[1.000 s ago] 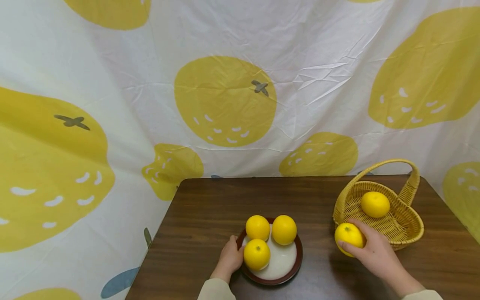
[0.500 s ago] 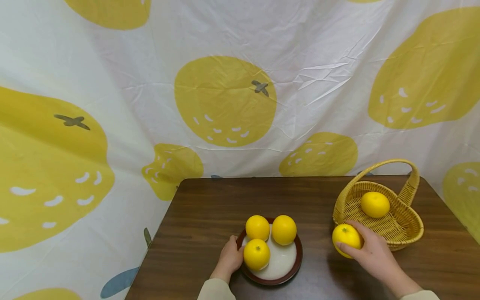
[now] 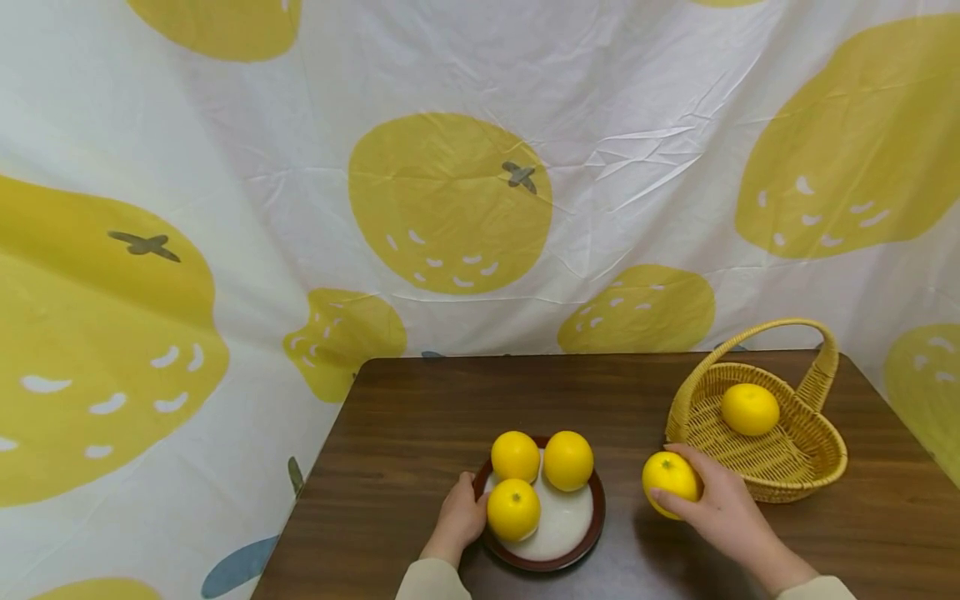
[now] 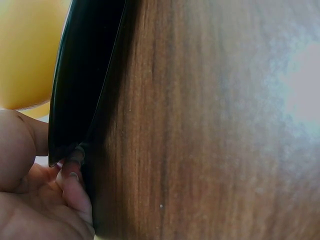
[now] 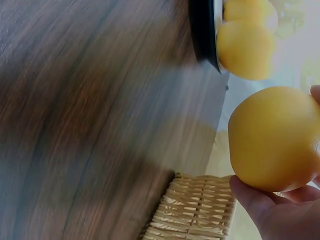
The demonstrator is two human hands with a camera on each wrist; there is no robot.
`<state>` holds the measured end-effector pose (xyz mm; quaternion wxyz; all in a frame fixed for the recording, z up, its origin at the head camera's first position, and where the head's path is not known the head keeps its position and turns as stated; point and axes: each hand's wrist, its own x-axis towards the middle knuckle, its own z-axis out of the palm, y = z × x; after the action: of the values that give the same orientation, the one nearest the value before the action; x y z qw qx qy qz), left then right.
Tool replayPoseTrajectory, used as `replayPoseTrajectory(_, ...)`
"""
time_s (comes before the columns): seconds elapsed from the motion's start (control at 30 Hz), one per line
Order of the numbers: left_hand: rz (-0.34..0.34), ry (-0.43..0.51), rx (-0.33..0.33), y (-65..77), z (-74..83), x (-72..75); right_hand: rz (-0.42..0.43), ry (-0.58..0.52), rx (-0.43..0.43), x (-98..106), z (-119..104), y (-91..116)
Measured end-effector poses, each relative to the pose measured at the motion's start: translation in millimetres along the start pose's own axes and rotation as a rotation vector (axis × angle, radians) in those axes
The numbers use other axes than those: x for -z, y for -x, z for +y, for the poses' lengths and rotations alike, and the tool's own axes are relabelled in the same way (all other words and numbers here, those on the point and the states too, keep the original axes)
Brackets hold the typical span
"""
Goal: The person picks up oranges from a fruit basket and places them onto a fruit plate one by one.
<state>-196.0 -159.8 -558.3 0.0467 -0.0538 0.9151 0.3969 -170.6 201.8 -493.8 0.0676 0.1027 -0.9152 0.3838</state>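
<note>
1. Right hand (image 3: 716, 500): the forearm is extended forward and leftward from the lower right. A yellow fruit (image 3: 670, 484) is grasped between the thumb, placed on the near side, and the fingers, curved round the far side.
2. Held fruit: it is held above the table (image 3: 420, 400), between the plate (image 3: 564, 521) and the wicker basket (image 3: 817, 457), with both left untouched by it. The stem mark is turned upward, toward the head camera.
3. Left hand (image 3: 459, 515): the forearm is extended forward from the lower edge of the head view. The left side of the plate is gripped; in the left wrist view, the thumb is set over the rim and the fingers are tucked against the underside.
4. Plate: it is rested on the table. Three fruits are borne on it: a rear-left fruit (image 3: 515, 455), a rear-right fruit (image 3: 568, 461) and a front fruit (image 3: 513, 510) placed just beside the left thumb.
5. Basket: it is stood upright on the table at the right, behind the right hand. One fruit (image 3: 751, 409) is contained in it, toward the rear.
6. Sleeves: both wrists are bordered by pale cuffs (image 3: 432, 581).
</note>
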Motion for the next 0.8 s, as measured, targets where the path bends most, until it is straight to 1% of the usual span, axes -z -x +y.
replayPoseTrajectory(0.47, -0.003, 0.011, -0.008, 1.3, 1.8, 1.8, -0.028, -0.025, 0.031, -13.3, -6.3, -1.5)
replayPoseTrajectory(0.8, -0.005, 0.011, 0.011, 2.2, 3.2, 0.8, -0.087, -0.060, -0.036, -19.5, -16.1, -2.9)
